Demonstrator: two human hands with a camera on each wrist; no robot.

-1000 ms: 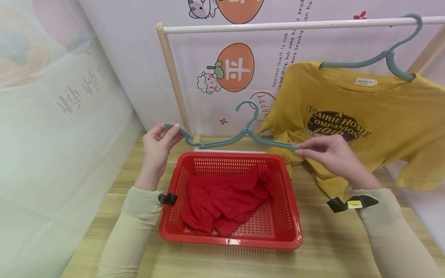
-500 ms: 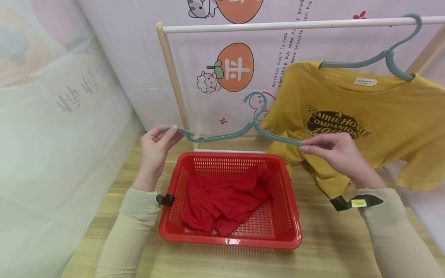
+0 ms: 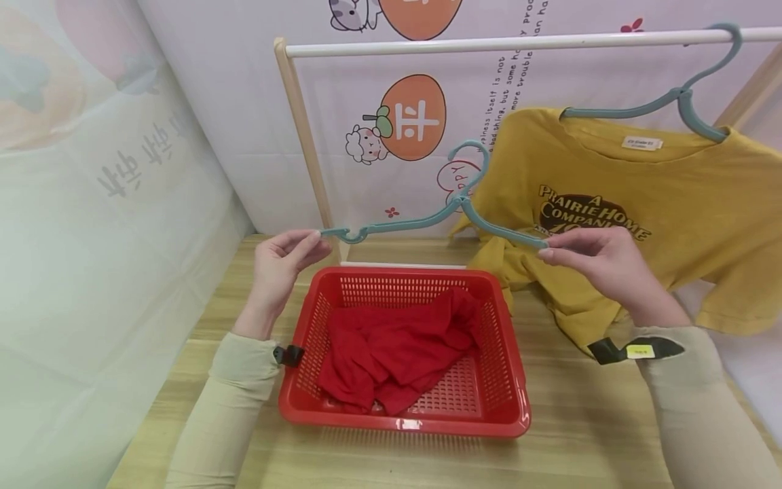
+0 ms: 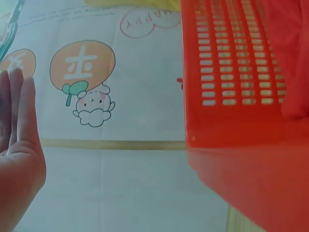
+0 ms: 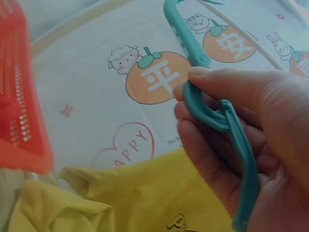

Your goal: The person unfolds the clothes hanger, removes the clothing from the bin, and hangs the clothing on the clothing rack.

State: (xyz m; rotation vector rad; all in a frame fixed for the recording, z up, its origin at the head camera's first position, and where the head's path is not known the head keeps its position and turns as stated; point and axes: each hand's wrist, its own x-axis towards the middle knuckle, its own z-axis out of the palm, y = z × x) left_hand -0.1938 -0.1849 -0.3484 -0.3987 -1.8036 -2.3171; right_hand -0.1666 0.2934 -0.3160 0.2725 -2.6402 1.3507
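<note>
A blue-green plastic clothes hanger (image 3: 415, 223) is held up above the far rim of a red basket (image 3: 403, 428), its hook upward and its right side raised. At its left tip, my left hand (image 3: 277, 268) pinches the end between thumb and fingers. My right hand (image 3: 605, 265) grips the other arm of the hanger; in the right wrist view the hanger (image 5: 241, 164) runs across the palm, under the thumb. Inside the basket lies a crumpled red garment (image 3: 397, 353). Only part of my left hand (image 4: 19, 145) shows in the left wrist view.
Behind stands a clothes rack with a white rail (image 3: 464, 46) and a wooden post (image 3: 302, 129). On its right side a yellow T-shirt (image 3: 702, 190) hangs from a second hanger (image 3: 635, 111), its lower part reaching the wooden table (image 3: 464, 465). A printed backdrop closes the back.
The hanger has moved to the right and upward, its hook now nearer the yellow T-shirt. My right hand went right with it, while my left hand now holds only its tip.
</note>
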